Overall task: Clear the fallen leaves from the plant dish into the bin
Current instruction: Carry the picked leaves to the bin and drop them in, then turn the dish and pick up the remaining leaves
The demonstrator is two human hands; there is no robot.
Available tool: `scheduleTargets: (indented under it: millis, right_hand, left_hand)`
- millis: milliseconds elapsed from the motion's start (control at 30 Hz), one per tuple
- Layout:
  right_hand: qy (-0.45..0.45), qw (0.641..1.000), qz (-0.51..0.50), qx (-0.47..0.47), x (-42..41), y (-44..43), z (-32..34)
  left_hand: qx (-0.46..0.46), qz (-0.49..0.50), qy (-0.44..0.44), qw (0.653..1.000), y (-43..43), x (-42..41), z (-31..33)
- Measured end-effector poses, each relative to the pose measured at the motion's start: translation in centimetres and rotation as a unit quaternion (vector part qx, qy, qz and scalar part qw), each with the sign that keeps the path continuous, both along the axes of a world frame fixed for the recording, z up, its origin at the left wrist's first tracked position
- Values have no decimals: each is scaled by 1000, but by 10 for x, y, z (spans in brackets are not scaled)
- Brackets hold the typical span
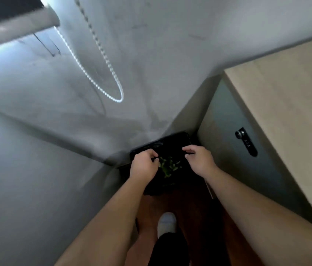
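Observation:
A black bin [172, 136] stands on the floor in the corner, lined with a black bag [152, 189]. Green leaves [167, 166] lie inside it. My left hand [143, 166] is closed at the left side of the opening, pinching a dark edge that looks like the bag. My right hand [199, 160] pinches the same kind of dark edge on the right side. The leaves sit between my two hands. No plant dish is in view.
A grey wall [151, 54] rises behind the bin, with a beaded blind cord [101, 73] hanging in front of it. A pale wooden cabinet [285, 112] with a combination lock [247, 143] stands close on the right. My socked foot [167, 221] rests on the dark wooden floor.

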State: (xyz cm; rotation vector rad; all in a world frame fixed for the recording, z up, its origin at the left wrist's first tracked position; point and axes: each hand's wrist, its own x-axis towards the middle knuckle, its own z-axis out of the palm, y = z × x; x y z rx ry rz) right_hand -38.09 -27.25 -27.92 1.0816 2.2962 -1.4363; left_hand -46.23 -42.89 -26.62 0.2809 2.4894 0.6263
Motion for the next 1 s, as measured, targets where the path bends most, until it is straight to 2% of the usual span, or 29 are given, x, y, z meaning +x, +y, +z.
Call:
scheduleTargets:
  millis: [233,333,433,600,700,767,900,1000]
  right_hand:
    - [123,987,-25,104,29,30,156]
    - [176,970,-92,140,63,64,221]
    - [192,955,-148,173,107,95,261]
    - [174,911,-296,229,214,130,284]
    - [127,879,-397,233,279,134,281]
    - [92,844,-477,227,339,131,271]
    - [50,777,-589,216,422,118,253]
    - [23,737,-639,218,477,118,248]
  left_hand:
    - [87,-89,127,984,79,2,164]
    - [139,-151,167,964,130,22,230]
    - [157,-231,183,943,174,49,264]
    - [148,-411,173,883,246,119,278]
    - [144,-483,157,849,278,168,272]
    - [135,-540,134,820,303,221,262]
    - [120,-577,96,802,330,297,242]
    - [129,-567,66,811,345,346,232]
